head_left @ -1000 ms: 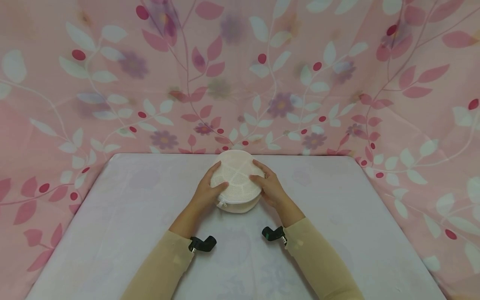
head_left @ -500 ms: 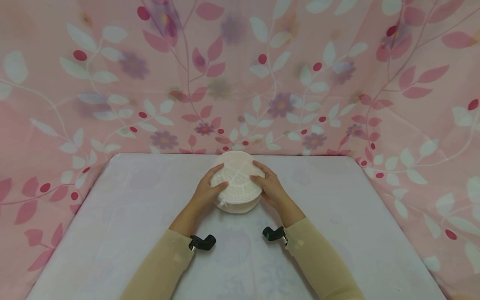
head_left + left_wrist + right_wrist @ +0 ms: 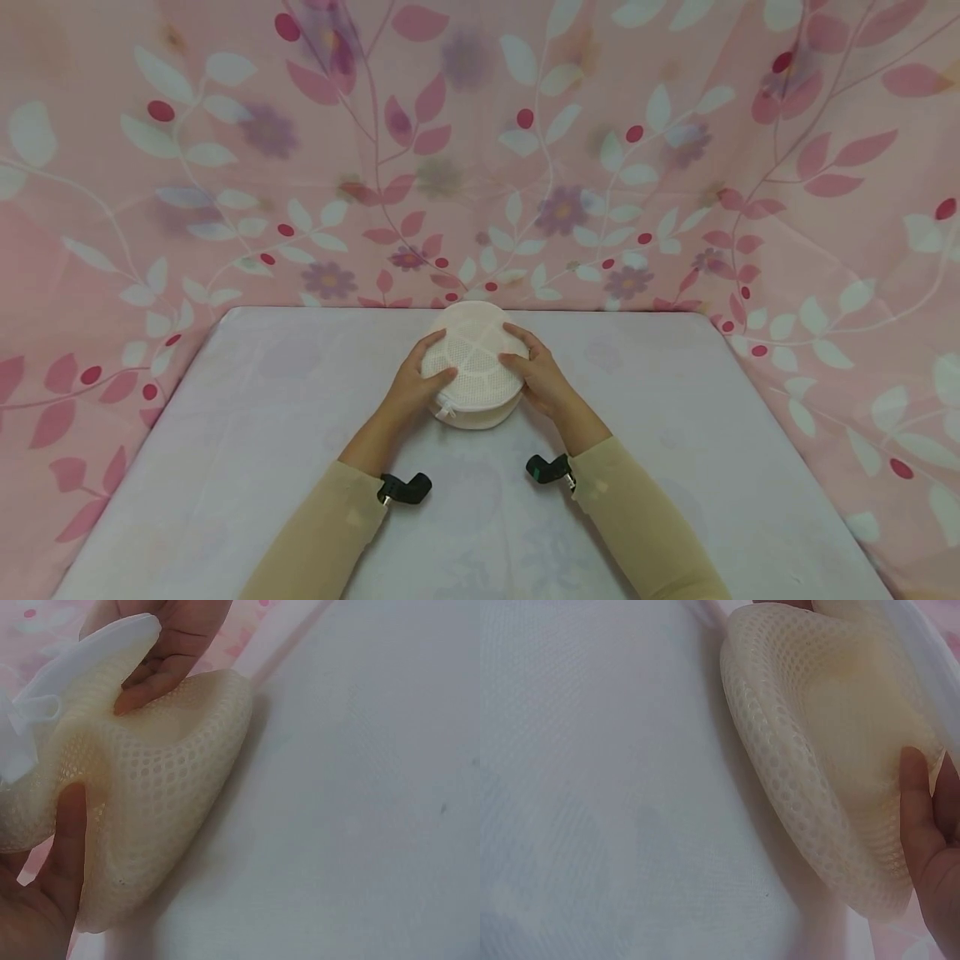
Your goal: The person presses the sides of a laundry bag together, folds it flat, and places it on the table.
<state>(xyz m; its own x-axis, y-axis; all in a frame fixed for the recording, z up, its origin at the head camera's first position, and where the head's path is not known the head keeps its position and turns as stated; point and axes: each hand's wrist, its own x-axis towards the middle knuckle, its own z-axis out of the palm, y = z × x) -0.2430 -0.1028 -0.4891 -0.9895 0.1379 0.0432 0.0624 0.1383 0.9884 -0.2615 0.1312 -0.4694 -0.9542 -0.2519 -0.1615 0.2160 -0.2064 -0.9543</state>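
A round, off-white mesh laundry bag (image 3: 474, 358) with a white zipped rim is at the far middle of the table. My left hand (image 3: 413, 381) grips its left side, thumb on the top face. On the opposite side, my right hand (image 3: 547, 379) holds the bag the same way. A zipper pull (image 3: 446, 411) sits at the front left of the rim. In the left wrist view, the honeycomb mesh wall (image 3: 169, 787) bulges and folds below the rim. The right wrist view shows my right thumb (image 3: 915, 795) pressing the mesh. Fingers under the bag are mostly hidden.
A pale cloth covers the table (image 3: 637, 500), whose far edge lies just behind the bag. Pink floral fabric (image 3: 480, 150) hangs behind and at both sides. Each wrist carries a small black camera, one on the left (image 3: 407, 488) and one on the right (image 3: 547, 468).
The bag's near rim has dipped slightly toward me, and its top face has flexed a little. Both hands keep their hold, with only small finger shifts.
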